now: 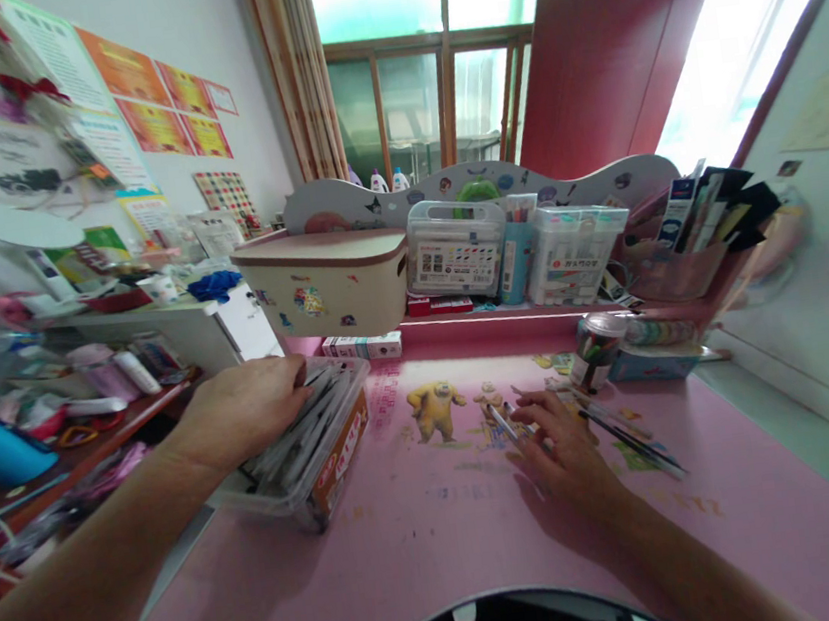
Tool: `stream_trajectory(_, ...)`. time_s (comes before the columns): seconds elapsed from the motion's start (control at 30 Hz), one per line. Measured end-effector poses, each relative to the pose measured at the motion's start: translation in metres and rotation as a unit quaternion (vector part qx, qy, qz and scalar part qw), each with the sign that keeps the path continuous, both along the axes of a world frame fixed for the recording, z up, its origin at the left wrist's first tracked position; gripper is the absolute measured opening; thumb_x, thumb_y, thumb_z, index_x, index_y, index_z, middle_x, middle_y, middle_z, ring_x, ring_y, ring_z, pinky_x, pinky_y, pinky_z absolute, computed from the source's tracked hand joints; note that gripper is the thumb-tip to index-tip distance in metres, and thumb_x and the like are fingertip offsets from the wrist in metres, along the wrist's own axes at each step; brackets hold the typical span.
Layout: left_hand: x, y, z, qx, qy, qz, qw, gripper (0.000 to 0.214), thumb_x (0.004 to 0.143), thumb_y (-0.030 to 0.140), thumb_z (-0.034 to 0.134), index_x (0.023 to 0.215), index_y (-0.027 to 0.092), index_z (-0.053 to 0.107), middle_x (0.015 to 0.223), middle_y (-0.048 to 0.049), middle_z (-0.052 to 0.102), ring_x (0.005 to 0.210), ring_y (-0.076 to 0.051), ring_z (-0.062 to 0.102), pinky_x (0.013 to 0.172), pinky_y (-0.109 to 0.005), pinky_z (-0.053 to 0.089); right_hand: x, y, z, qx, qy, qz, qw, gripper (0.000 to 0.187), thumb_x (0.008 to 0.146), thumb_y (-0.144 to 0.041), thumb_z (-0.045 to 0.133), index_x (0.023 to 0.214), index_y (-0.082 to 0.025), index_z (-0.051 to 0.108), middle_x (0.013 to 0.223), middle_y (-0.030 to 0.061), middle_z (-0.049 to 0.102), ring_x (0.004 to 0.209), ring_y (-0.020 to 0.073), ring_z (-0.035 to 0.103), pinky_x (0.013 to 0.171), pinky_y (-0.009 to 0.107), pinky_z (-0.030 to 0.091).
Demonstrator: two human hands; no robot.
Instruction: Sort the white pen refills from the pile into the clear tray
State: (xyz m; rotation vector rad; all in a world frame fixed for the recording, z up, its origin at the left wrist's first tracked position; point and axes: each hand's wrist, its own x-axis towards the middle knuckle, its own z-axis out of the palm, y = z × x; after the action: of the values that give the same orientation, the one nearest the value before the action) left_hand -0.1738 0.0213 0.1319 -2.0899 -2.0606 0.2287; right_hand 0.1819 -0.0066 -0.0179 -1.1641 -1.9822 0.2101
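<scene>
My left hand (249,406) rests palm down on a clear plastic box (327,457) filled with several grey marker pens at the left of the pink desk (429,550). Its fingers curl over the pens. My right hand (563,443) lies on the desk mat near the middle, fingers bent and pinching a thin pen (502,421). A few more dark pens (630,435) lie loose on the mat just right of that hand.
A cream lidded box (324,281), clear marker cases (456,245) and a pen holder (700,235) line the back shelf. A small round jar (596,344) stands right of centre. A cluttered side shelf (92,390) sits at the left.
</scene>
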Motion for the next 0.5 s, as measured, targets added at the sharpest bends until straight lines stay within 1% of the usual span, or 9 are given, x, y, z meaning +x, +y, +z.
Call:
stream_trajectory(0.1, 0.003, -0.004, 0.004, 0.001, -0.009, 0.006, 1.000, 0.029, 0.090, 0.037, 0.040, 0.090, 0.019, 0.062, 0.090, -0.0143, 0.073, 0.086, -0.031, 0.069, 0.071, -0.035, 0.047, 0.001, 0.002, -0.001, -0.010, 0.017, -0.014, 1.000, 0.031, 0.077, -0.012, 0.056, 0.105, -0.021, 0.064, 0.119, 0.0131, 0.056, 0.105, 0.0277, 0.058, 0.081, 0.043, 0.053)
stream_trajectory(0.23, 0.003, -0.005, 0.007, 0.019, -0.013, 0.005, 1.000, 0.030, 0.092, 0.034, 0.037, 0.098, 0.016, 0.060, 0.091, -0.0132, 0.074, 0.085, -0.028, 0.068, 0.072, -0.034, 0.046, 0.003, 0.007, -0.005, -0.017, 0.026, -0.009, 0.999, 0.031, 0.079, -0.011, 0.054, 0.106, -0.021, 0.064, 0.115, 0.0131, 0.059, 0.103, 0.0270, 0.059, 0.076, 0.040, 0.054)
stream_trajectory(0.37, -0.003, -0.001, 0.005, 0.024, -0.030, 0.006, 0.999, 0.029, 0.092, 0.034, 0.038, 0.099, 0.016, 0.060, 0.096, -0.0139, 0.073, 0.089, -0.029, 0.068, 0.074, -0.034, 0.045, 0.004, 0.007, -0.006, -0.012, 0.024, -0.011, 1.000, 0.030, 0.080, -0.012, 0.054, 0.107, -0.021, 0.064, 0.119, 0.0136, 0.058, 0.105, 0.0275, 0.059, 0.079, 0.042, 0.054)
stream_trajectory(0.5, -0.011, 0.002, 0.001, 0.018, -0.070, -0.010, 0.997, 0.029, 0.090, 0.034, 0.042, 0.100, 0.016, 0.063, 0.097, -0.0132, 0.073, 0.089, -0.028, 0.067, 0.077, -0.034, 0.045, 0.003, 0.006, -0.006, -0.011, 0.033, -0.009, 0.999, 0.029, 0.081, -0.012, 0.053, 0.106, -0.021, 0.065, 0.116, 0.0132, 0.058, 0.109, 0.0280, 0.057, 0.081, 0.041, 0.054)
